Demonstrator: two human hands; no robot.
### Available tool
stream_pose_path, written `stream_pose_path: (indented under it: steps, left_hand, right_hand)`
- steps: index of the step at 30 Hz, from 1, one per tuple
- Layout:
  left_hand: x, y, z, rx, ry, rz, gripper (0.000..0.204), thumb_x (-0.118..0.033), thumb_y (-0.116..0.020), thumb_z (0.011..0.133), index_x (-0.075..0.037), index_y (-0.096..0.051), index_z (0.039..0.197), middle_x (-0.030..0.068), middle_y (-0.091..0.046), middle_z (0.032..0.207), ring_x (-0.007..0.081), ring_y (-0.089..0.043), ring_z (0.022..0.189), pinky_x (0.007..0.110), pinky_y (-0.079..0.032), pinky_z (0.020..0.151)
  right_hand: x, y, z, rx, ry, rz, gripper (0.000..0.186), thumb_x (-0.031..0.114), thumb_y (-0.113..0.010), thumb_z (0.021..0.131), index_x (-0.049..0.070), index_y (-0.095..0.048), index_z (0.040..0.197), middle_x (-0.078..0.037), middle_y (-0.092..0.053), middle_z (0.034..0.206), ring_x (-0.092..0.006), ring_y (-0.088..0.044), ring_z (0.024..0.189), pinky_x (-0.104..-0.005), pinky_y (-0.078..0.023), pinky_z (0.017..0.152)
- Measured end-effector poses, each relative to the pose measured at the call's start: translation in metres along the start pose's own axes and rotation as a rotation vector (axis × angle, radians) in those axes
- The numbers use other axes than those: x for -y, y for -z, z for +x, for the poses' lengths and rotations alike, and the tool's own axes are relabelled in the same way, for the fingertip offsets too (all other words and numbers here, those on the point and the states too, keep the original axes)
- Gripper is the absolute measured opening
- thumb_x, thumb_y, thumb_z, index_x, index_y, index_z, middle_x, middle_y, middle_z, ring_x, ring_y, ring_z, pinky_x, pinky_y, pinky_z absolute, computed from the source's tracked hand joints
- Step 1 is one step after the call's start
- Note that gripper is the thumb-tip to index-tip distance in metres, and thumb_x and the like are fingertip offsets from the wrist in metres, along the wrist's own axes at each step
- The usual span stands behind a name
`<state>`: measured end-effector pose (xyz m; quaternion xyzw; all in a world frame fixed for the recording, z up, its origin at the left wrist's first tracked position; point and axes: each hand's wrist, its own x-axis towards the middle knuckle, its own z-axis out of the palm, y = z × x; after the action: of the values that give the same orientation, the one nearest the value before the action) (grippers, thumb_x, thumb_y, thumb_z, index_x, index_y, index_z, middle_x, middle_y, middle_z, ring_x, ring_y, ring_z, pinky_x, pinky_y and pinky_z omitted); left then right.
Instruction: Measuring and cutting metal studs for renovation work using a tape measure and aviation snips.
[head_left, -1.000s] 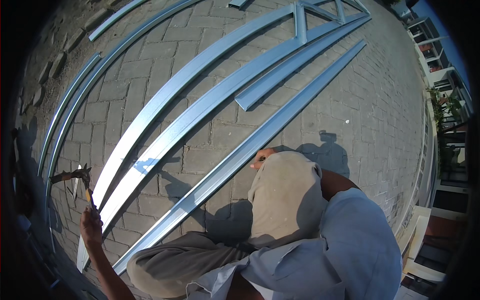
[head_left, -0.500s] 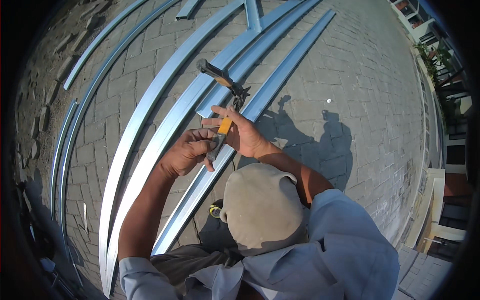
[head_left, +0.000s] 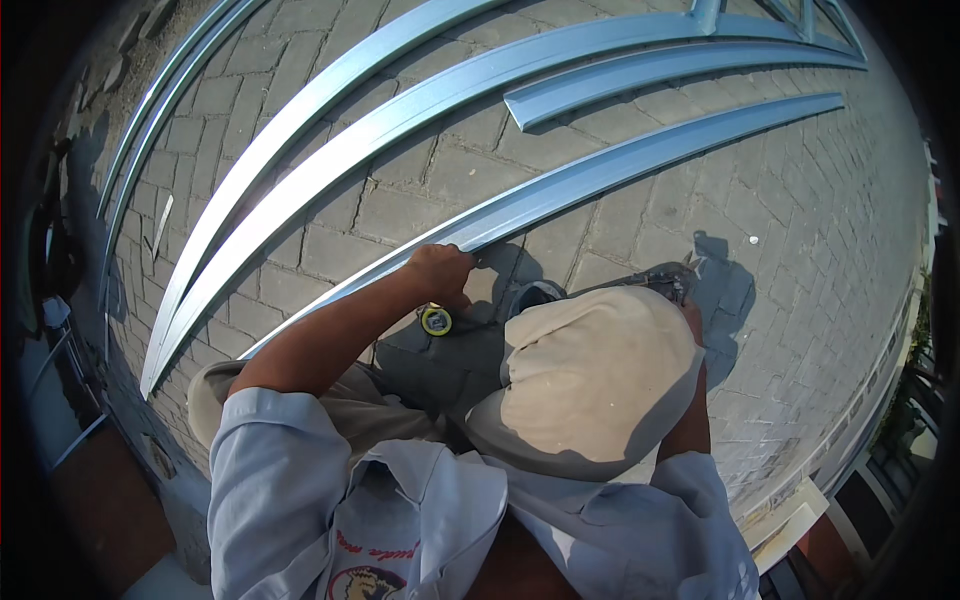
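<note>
My left hand (head_left: pixel 443 266) grips the upper edge of the nearest silver steel channel (head_left: pixel 590 170), which lies diagonally on the paving. Just below that hand is a yellow-and-black tape measure (head_left: pixel 436 321). My right hand (head_left: pixel 688 306), mostly hidden behind my raised beige-trousered knee, is closed on a dark metal hand tool (head_left: pixel 655 278); the tool's far end is partly hidden and hard to make out. My foot (head_left: pixel 533 297) shows between the hands.
More steel channels lie beyond: long rails (head_left: pixel 380 125), a shorter piece (head_left: pixel 570 95) and a braced frame (head_left: pixel 760 22) at upper right. Thin strips (head_left: pixel 160 225) lie at left. A pale kerb (head_left: pixel 785 520) and building fronts show at the rim.
The tool has gone from my left hand, through both hands, down to my right side. My left hand has moved onto the nearest channel, and the view has turned.
</note>
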<state>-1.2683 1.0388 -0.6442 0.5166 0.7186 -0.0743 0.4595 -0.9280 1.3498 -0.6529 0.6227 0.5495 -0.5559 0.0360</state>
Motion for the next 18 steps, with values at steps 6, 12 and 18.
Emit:
stream_pose_path:
  steps: [6, 12, 18]
  left_hand:
    - [-0.020, -0.075, -0.032, 0.112, 0.334, 0.039, 0.066, -0.041, -0.079, 0.072, -0.001, -0.053, 0.117, 0.0211, -0.064, 0.108, 0.0324, -0.066, 0.102, 0.043, -0.056, 0.081]
    - [-0.002, -0.084, -0.022, 0.097, 0.280, -0.191, 0.085, -0.039, -0.085, 0.062, 0.000, -0.047, 0.127, 0.0232, -0.063, 0.111, 0.0375, -0.064, 0.103, 0.046, -0.053, 0.087]
    - [0.006, -0.010, 0.005, -0.244, -0.340, -0.390, 0.087, -0.037, -0.089, 0.056, -0.001, -0.053, 0.126, 0.0227, -0.062, 0.113, 0.0407, -0.064, 0.096, 0.044, -0.052, 0.087]
  right_hand:
    - [-0.035, -0.002, -0.007, -0.745, 0.600, -0.906, 0.035, 0.017, -0.074, 0.078, 0.000, -0.062, 0.106, -0.013, -0.062, 0.075, -0.0345, -0.063, 0.069, -0.0416, -0.050, 0.062]
    - [0.049, -0.063, -0.001, -0.030, 0.555, -0.320, 0.034, 0.024, -0.073, 0.080, 0.001, -0.065, 0.103, -0.017, -0.066, 0.085, -0.0292, -0.065, 0.080, -0.0375, -0.050, 0.073]
    - [0.101, -0.188, -0.040, 0.797, 0.276, -0.067, 0.043, 0.041, -0.066, 0.091, 0.003, -0.067, 0.113, -0.012, -0.068, 0.098, -0.0153, -0.061, 0.094, -0.0320, -0.049, 0.083]
